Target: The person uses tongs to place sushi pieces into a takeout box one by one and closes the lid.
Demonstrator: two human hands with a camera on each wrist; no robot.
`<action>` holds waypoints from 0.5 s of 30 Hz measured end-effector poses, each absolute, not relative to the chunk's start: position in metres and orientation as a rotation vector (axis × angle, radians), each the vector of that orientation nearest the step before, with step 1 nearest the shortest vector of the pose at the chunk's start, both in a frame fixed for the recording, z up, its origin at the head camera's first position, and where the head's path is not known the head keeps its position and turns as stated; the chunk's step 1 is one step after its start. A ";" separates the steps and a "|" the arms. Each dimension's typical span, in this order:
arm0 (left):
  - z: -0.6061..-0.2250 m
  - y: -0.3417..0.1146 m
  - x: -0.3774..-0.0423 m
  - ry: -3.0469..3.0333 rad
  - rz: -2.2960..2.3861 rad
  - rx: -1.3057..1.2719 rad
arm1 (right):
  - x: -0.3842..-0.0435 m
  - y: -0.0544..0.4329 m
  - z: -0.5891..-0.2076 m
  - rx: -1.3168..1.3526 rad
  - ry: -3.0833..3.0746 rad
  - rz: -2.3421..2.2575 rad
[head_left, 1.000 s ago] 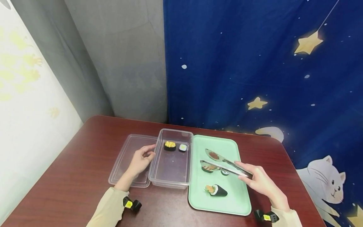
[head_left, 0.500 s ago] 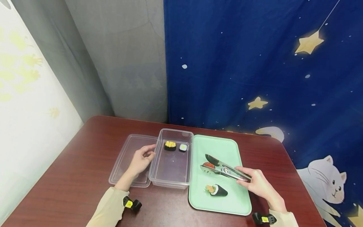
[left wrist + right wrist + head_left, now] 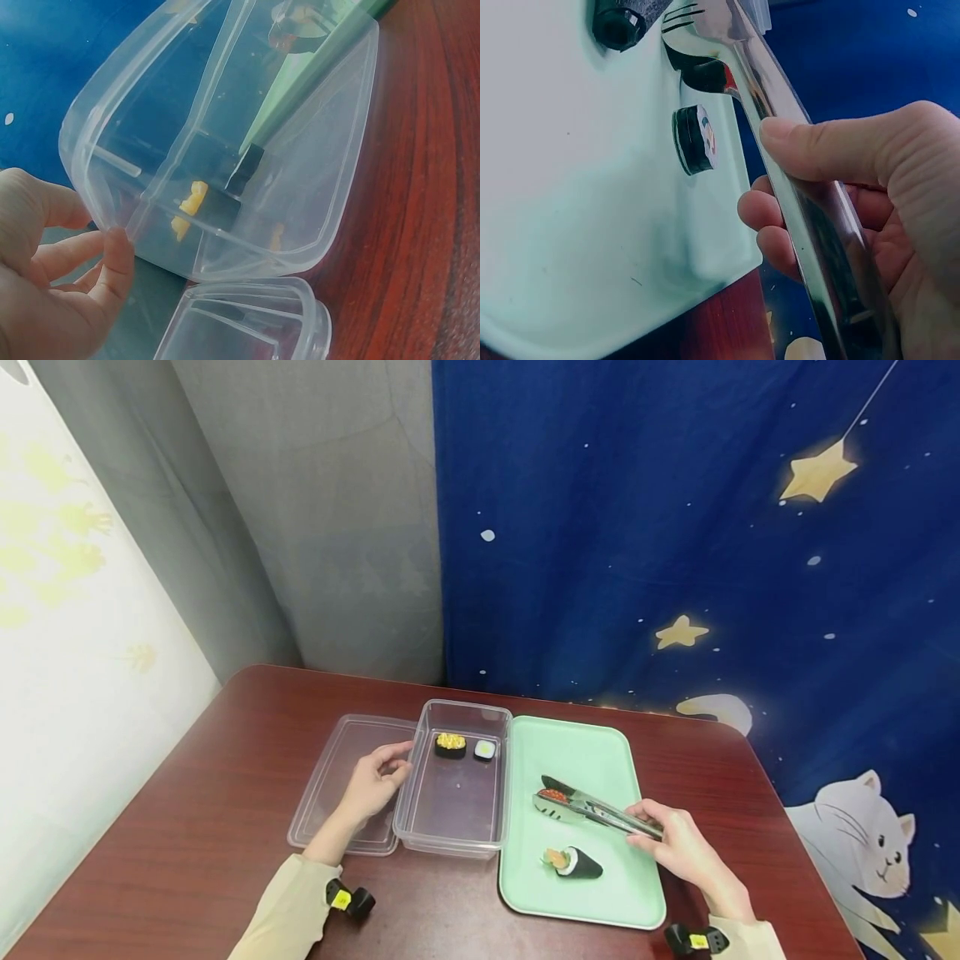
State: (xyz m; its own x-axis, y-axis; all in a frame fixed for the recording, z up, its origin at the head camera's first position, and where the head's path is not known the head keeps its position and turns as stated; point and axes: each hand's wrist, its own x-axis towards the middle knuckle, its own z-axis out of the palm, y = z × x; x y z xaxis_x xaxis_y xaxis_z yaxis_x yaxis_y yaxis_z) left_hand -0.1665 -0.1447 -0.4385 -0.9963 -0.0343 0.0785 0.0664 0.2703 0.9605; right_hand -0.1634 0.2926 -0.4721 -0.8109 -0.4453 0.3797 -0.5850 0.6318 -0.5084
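Note:
My right hand (image 3: 678, 843) grips metal tongs (image 3: 784, 172), thumb on one arm and fingers on the other. Low over the green tray (image 3: 630, 893), the tong tips lie on either side of a red-topped sushi piece (image 3: 553, 795), which they partly cover. A small round sushi roll (image 3: 694, 140) stands beside the tongs in the right wrist view. Nearer the tray's front lies a black hand roll (image 3: 579, 863) with orange and green filling. My left hand (image 3: 375, 783) touches the left side of the clear plastic box (image 3: 450, 843) with its fingertips, fingers loosely bent.
Inside the box, a yellow-topped sushi piece (image 3: 450, 745) and a small white-topped roll (image 3: 484, 750) sit near the back. A clear lid (image 3: 330, 802) lies left of the box, under my left forearm. Curtains (image 3: 600, 527) hang behind the brown table (image 3: 187, 793).
The tongs have come down toward the tray, and their arms have drawn closer together around the red-topped sushi. My right hand shifted slightly left; the left hand stayed still.

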 end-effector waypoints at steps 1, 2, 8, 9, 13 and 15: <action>-0.439 -0.145 -0.167 -2.435 -1.848 -0.032 | -0.164 0.292 -0.472 0.852 -2.629 0.937; -0.441 -0.146 -0.168 -2.431 -1.850 -0.035 | -0.164 0.292 -0.472 0.859 -2.625 0.935; -0.462 -0.151 -0.178 -2.413 -1.856 -0.045 | -0.164 0.292 -0.470 0.874 -2.625 0.916; -0.466 -0.152 -0.180 -2.413 -1.853 -0.046 | -0.164 0.292 -0.470 0.871 -2.627 0.916; -0.475 -0.154 -0.183 -2.408 -1.832 -0.064 | -0.163 0.291 -0.468 0.870 -2.629 0.927; -0.475 -0.154 -0.183 -2.400 -1.825 -0.076 | -0.163 0.291 -0.467 0.877 -2.622 0.931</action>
State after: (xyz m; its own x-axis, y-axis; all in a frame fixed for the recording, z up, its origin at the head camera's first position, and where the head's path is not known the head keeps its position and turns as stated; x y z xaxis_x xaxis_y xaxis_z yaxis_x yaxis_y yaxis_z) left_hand -0.1827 -0.1543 -0.4755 -0.9908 -0.0362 0.1302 0.1158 0.2693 0.9561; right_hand -0.1627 0.2910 -0.4673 -0.7967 -0.4626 0.3890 -0.6043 0.6207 -0.4995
